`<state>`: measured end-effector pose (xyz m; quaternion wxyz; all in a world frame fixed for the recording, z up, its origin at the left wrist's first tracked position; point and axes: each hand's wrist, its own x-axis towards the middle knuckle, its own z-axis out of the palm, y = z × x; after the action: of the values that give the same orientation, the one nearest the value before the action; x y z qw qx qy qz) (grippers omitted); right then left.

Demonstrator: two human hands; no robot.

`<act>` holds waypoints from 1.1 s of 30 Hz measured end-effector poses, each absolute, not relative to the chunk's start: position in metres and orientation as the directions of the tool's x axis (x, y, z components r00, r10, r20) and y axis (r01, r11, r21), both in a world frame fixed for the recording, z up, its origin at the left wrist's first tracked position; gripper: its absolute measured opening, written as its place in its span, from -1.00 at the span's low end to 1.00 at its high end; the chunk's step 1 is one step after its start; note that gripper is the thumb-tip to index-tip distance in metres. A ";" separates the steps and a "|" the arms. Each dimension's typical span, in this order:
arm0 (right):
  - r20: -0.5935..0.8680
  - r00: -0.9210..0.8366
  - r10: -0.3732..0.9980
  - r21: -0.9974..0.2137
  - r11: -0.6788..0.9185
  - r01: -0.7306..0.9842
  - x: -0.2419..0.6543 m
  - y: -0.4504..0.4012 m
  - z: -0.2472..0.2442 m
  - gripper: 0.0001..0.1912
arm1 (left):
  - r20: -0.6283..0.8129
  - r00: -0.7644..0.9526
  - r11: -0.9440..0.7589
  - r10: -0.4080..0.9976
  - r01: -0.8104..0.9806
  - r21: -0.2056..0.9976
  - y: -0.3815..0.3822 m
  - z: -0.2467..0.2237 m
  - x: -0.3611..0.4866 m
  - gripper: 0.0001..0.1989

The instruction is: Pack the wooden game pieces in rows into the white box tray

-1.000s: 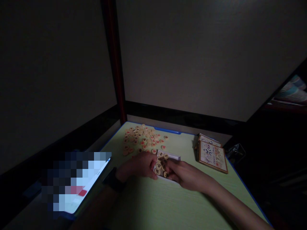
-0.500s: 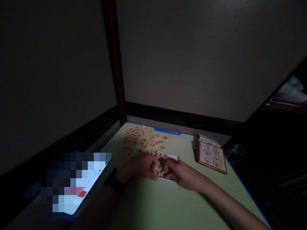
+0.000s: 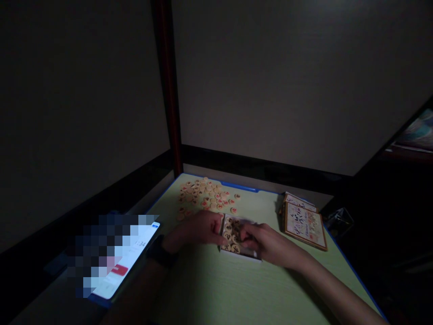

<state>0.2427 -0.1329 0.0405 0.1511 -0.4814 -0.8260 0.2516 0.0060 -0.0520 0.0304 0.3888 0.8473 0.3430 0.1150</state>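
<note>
A shallow white box point(image 3: 242, 257) sits on the green table, with round wooden Chinese chess pieces point(image 3: 228, 237) in its left part, their black characters facing up. My left hand point(image 3: 203, 228) grips the box's left side, its thumb along the edge. Over the box, my right hand point(image 3: 262, 241) has its fingers curled and pinched down among the pieces; what they hold is hidden and blurred. Behind my left hand many loose pieces point(image 3: 203, 192) are scattered, some marked red, some black, some blank side up.
A wooden case with Chinese writing point(image 3: 306, 225) lies at the table's right, beside a clear plastic bag point(image 3: 340, 221). A lit screen point(image 3: 125, 266) stands at the left edge, partly pixelated. Walls rise behind the blue-edged table point(image 3: 203, 289).
The view has shifted a little. My left hand has drawn back to the box's left edge, showing more pieces inside. My right hand still works over the box.
</note>
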 end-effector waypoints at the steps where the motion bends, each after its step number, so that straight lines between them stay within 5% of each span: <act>1: 0.024 -0.474 0.880 -0.563 0.404 0.721 0.246 -0.132 0.043 -0.95 | -0.023 0.682 -0.455 0.731 0.511 0.729 -0.048 0.033 0.001 -0.73; 4: 0.082 -0.399 0.913 -0.567 0.372 0.735 0.256 -0.125 0.045 -0.83 | 0.121 0.405 -0.374 0.906 0.634 0.677 -0.033 0.039 -0.019 -0.76; 7: 0.183 -0.277 0.943 -0.596 0.330 0.732 0.266 -0.113 0.037 -0.73 | 0.169 0.131 -0.194 0.977 0.876 0.442 -0.020 0.038 -0.041 -0.75; 10: 0.316 -0.050 0.947 -0.658 0.257 0.707 0.272 -0.101 0.017 -0.64 | 0.108 0.115 -0.135 0.987 0.971 0.198 -0.015 0.033 -0.054 -0.74; 12: 0.368 0.098 0.925 -0.703 0.208 0.680 0.275 -0.096 0.002 -0.59 | 0.100 0.145 -0.158 0.984 0.977 0.144 -0.015 0.030 -0.056 -0.72; 17: 0.411 0.249 0.877 -0.766 0.185 0.615 0.278 -0.093 -0.020 -0.53 | 0.130 0.181 -0.201 0.975 0.966 0.161 -0.013 0.023 -0.054 -0.62; 33: 0.373 0.299 0.879 -0.828 0.169 0.535 0.282 -0.087 -0.031 -0.48 | 0.088 0.146 -0.167 0.985 0.934 0.317 -0.008 0.021 -0.055 -0.56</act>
<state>0.2820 -0.0868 -0.0311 0.5121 -0.6223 -0.5678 0.1678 -0.0552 -0.0080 0.0214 0.0936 0.7511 0.6387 0.1383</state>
